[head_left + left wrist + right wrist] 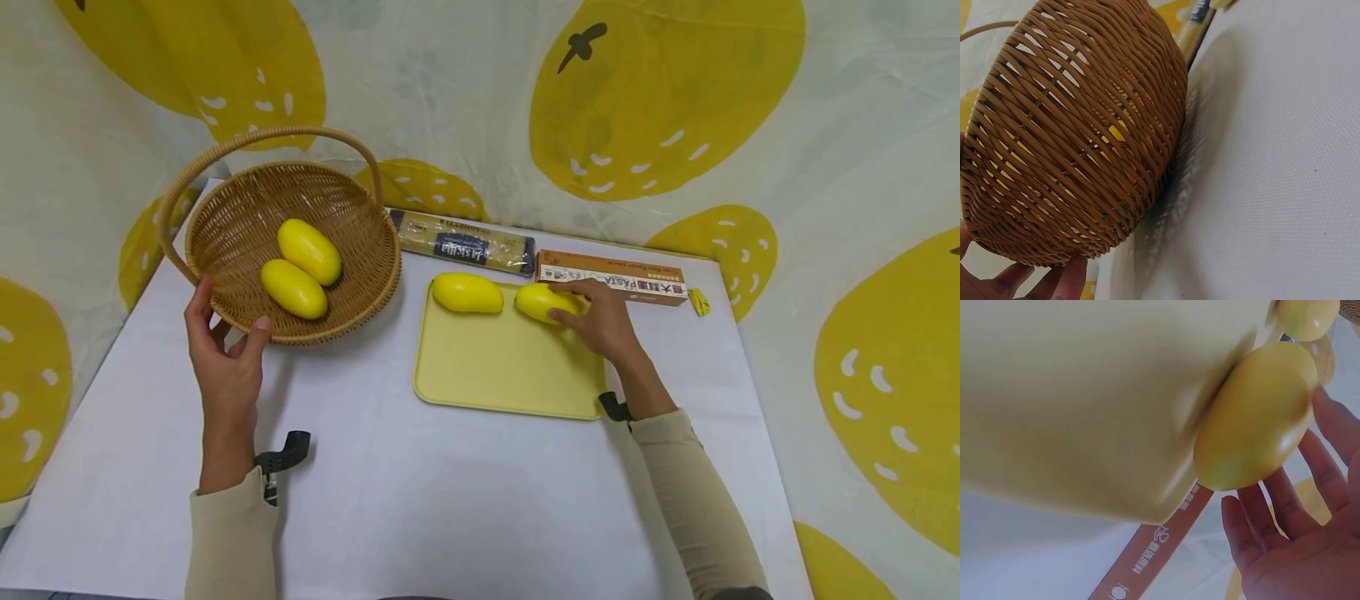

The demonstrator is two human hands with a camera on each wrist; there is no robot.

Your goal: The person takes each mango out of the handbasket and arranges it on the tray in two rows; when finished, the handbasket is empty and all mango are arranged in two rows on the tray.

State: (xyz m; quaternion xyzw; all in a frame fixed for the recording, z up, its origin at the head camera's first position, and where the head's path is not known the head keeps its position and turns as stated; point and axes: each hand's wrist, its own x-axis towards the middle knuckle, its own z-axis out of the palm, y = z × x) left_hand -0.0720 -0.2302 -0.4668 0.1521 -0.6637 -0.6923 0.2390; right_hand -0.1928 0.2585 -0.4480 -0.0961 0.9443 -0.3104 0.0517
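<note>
My left hand (227,362) grips the near-left edge of a brown wicker basket (367,287); the left wrist view shows fingers (1071,280) against its weave. Two yellow mangoes lie inside, one mango (309,252) behind the other mango (294,288). On a pale yellow tray (502,367), my right hand (600,321) holds a third mango (534,302) between thumb and fingers, at the tray's far edge. Seen from the right wrist, the thumb touches that mango (1257,419) on one side and the fingers curve along the other. Another mango (467,293) lies to its left on the tray.
Behind the tray lie a dark spaghetti packet (461,244) and an orange-brown pasta box (645,275). A small crumpled yellow piece (699,302) sits right of the box. The basket's arched handle (277,133) stands up near the patterned curtain (450,75).
</note>
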